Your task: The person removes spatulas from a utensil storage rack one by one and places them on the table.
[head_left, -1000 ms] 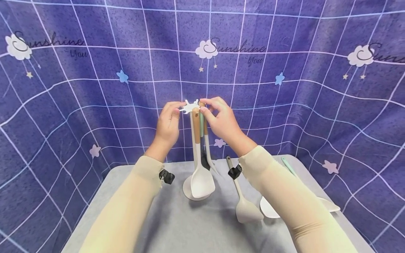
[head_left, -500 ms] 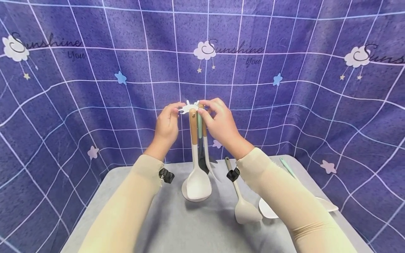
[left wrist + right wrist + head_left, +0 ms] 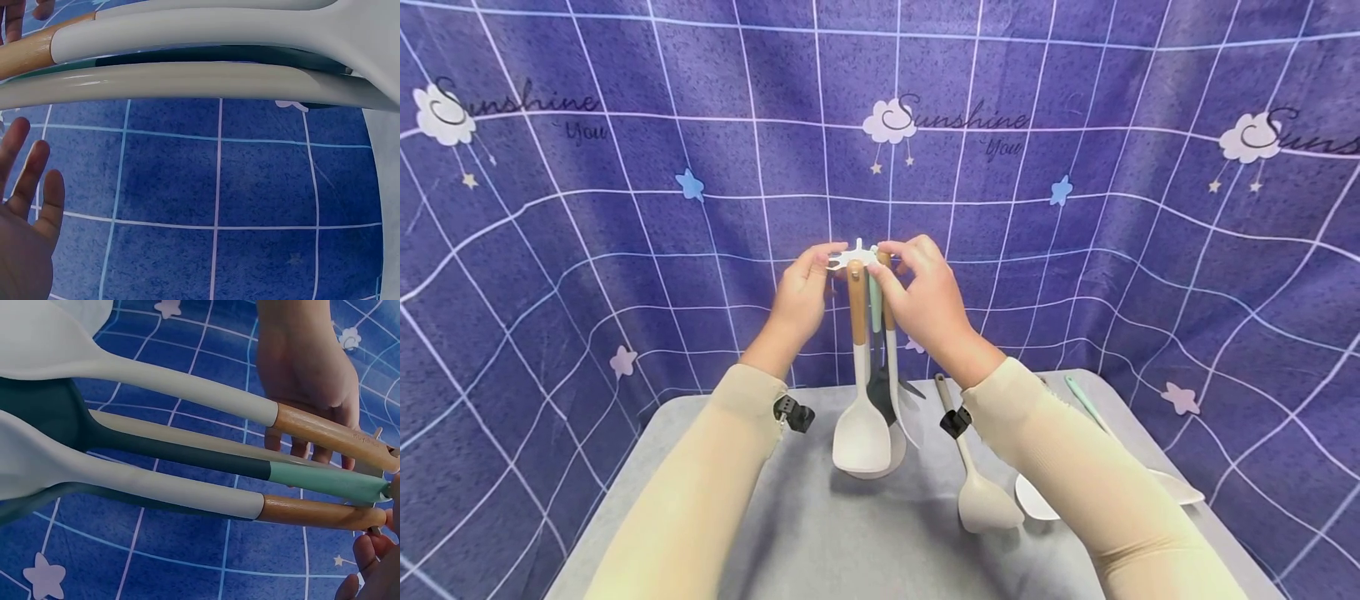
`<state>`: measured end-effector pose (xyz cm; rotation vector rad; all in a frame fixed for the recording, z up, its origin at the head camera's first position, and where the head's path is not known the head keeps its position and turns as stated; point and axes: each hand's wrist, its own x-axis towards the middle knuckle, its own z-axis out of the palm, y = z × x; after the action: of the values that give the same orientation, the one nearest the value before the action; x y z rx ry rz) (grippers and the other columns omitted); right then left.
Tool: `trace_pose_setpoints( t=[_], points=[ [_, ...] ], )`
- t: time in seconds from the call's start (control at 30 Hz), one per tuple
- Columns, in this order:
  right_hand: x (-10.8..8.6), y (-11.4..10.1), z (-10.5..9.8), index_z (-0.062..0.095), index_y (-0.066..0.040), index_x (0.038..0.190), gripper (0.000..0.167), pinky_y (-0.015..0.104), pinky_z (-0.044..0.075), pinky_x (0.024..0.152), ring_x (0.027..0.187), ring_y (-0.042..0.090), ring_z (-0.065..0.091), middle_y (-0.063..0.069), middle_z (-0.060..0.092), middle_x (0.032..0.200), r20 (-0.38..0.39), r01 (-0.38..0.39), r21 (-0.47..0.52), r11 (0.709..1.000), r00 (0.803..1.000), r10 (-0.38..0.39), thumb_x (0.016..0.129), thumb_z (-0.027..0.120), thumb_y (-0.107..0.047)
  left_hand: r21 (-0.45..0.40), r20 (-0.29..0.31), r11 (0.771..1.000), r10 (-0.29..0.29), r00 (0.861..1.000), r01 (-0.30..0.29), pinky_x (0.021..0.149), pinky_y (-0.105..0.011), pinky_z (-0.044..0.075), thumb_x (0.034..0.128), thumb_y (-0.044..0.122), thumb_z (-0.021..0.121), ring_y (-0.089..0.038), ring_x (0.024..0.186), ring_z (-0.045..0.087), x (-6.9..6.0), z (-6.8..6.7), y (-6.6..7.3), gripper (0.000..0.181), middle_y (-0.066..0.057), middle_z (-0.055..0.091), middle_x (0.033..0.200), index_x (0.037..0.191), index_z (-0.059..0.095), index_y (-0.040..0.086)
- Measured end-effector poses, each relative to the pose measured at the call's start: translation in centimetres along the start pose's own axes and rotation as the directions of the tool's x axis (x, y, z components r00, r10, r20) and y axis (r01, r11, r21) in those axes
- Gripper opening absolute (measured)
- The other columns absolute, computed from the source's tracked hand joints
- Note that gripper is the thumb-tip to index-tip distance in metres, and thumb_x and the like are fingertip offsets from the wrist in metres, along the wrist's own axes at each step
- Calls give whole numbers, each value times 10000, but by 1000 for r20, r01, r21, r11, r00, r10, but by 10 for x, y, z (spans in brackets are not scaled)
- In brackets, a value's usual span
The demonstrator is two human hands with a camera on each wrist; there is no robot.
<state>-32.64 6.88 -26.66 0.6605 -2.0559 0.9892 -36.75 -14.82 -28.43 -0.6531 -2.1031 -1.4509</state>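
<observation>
A white hook rack [image 3: 853, 257] is held up between both hands. My left hand [image 3: 799, 292] pinches its left edge with thumb and forefinger; in the left wrist view the other left fingers [image 3: 53, 194] stand extended. My right hand [image 3: 925, 287] pinches the right side beside the handle tops. From the rack hang a white turner [image 3: 861, 437] with a wooden handle, a dark utensil [image 3: 187, 450] with a mint handle, and another white utensil [image 3: 156, 484] with a wooden handle. Behind the turner is a pale round shape [image 3: 898, 450], mostly hidden. A beige shaft [image 3: 162, 84] runs beside it.
On the grey table [image 3: 850, 542] lies a beige turner [image 3: 988, 504]. Right of it is a white rounded utensil [image 3: 1036, 500], partly covered by the right sleeve. A mint handle [image 3: 1078, 390] and a white utensil head [image 3: 1180, 487] show farther right. A patterned blue curtain [image 3: 760, 167] surrounds the table.
The rack has turned slightly between the hands. The front turner has swung left, while the dark and white utensils behind it show farther right. Both hands keep nearly the same place.
</observation>
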Motion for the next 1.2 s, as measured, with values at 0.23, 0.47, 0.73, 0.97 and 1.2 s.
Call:
trace_pose_setpoints(
  t=[0.23, 0.47, 0.73, 0.97, 1.2],
  points=[
    [9, -6, -10, 819, -115, 1312, 346, 453, 607, 949, 1145, 288, 689, 98, 716, 1231, 65, -53, -17, 998, 996, 54, 1111, 709, -374, -7, -18, 998, -56, 998, 55, 891, -341, 653, 1236, 442, 378, -203, 978, 729, 1, 2, 0, 535, -198, 786, 1164, 1517, 706, 127],
    [56, -25, -16, 817, -132, 1271, 414, 452, 564, 1084, 1221, 239, 651, 84, 728, 1324, 239, -170, -64, 983, 954, 180, 1149, 613, -472, -102, -10, 993, -57, 998, 55, 888, -273, 670, 1239, 424, 388, -129, 820, 724, 0, 5, 0, 526, 18, 700, 763, 1509, 696, 94],
    [108, -38, -6, 767, -95, 1356, 557, 453, 592, 1023, 1101, 282, 718, 128, 792, 1205, 461, -288, -149, 946, 826, 323, 1202, 470, -540, -133, -37, 990, -44, 998, 39, 782, -222, 596, 1244, 372, 405, -76, 782, 704, 0, 9, 0, 499, 75, 643, 697, 1483, 711, 59],
    [118, -31, 12, 787, -74, 1092, 582, 357, 571, 990, 958, 204, 670, 61, 749, 1019, 595, -225, -248, 942, 732, 332, 1236, 383, -468, -125, -71, 991, -47, 996, 38, 759, -209, 563, 1242, 329, 432, -74, 775, 687, -3, 11, 1, 465, 98, 598, 671, 1460, 727, 42],
    [120, -30, 18, 583, -198, 780, 548, 298, 464, 692, 636, 118, 407, -38, 458, 729, 635, -178, -365, 914, 670, 384, 1216, 420, -488, -107, -106, 994, -28, 994, 16, 604, -215, 497, 1218, 226, 517, -153, 648, 578, -14, 10, 6, 375, 55, 620, 790, 1512, 672, 52]
  ],
)
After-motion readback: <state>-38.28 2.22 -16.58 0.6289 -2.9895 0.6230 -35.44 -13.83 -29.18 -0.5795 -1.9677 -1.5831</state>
